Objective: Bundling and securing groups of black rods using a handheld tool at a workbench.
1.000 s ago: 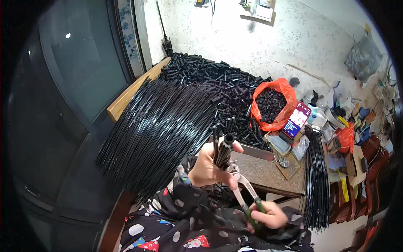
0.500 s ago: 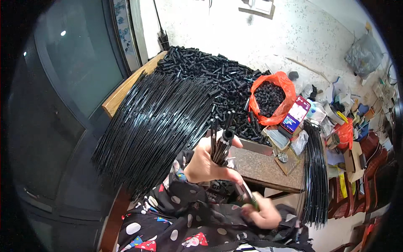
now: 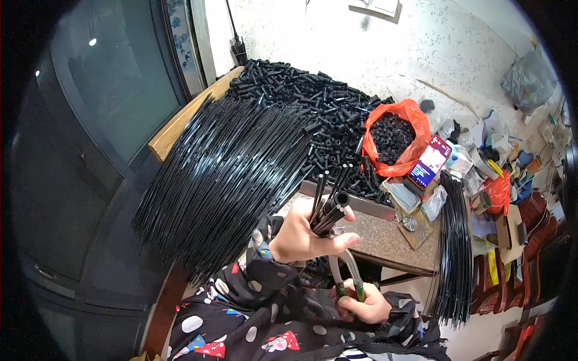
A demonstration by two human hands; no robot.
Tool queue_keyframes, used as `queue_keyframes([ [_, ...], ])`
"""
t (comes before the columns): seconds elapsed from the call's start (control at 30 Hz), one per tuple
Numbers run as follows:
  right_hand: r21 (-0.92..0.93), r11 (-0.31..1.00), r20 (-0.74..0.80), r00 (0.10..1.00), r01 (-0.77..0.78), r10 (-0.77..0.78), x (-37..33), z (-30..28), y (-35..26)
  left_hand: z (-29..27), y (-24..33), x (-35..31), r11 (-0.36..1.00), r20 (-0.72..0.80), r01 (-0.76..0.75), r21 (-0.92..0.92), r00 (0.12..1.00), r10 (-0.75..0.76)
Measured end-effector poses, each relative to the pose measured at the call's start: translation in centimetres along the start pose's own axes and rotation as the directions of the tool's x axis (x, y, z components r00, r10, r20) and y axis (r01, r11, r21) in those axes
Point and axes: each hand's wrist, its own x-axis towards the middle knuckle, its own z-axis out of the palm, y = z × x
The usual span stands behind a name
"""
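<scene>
My left hand (image 3: 301,236) is closed around a small bundle of thin black rods (image 3: 325,220), their ends standing up above the fingers. Among them is a wider black tube (image 3: 341,199) with its round opening facing up. Just below, my right hand (image 3: 368,305) grips a plier-like hand tool (image 3: 351,265) by its green-ended handles. Two curved grey metal arms of it rise apart from each other towards my left thumb. The tool's upper end is partly hidden by the left hand.
Long black rods (image 3: 223,174) cover the table's left; short black tubes (image 3: 301,90) are heaped behind. To the right are a red plastic bag (image 3: 415,111) of small black pieces, a lit phone (image 3: 431,159), another rod bundle (image 3: 453,253) over the edge, and clutter. Bare tabletop (image 3: 385,240) shows near the front.
The tool's two arms now show spread apart, where before they looked close together and blurred. My right hand has shifted slightly left, and the held bundle has moved a little right and down.
</scene>
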Motion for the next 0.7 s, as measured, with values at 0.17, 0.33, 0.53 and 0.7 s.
queue_keyframes([
  [0.17, -0.19, 0.981, -0.124, 0.99, 0.045, -0.069, 0.3, 1.1, 0.0, 0.5, 0.2, -1.0, 0.996, -0.147, -0.013, 0.089, 0.989, 0.026],
  [0.33, -0.586, 0.788, -0.326, 0.834, 0.191, -0.444, 0.5, 0.3, 1.1, 1.2, -0.5, -1.0, 0.984, -0.131, 0.035, -0.177, 0.99, -0.059],
  [0.53, -0.747, 0.659, -0.349, 0.794, 0.086, -0.498, 0.3, 1.2, -0.2, 1.1, -1.8, -1.3, 0.982, -0.238, -0.114, -0.148, 0.968, 0.076],
  [0.7, -0.738, 0.674, -0.422, 0.792, -0.019, -0.441, -0.5, 1.8, -0.1, 1.9, -1.3, -2.0, 0.994, -0.22, 0.057, -0.091, 0.973, -0.076],
])
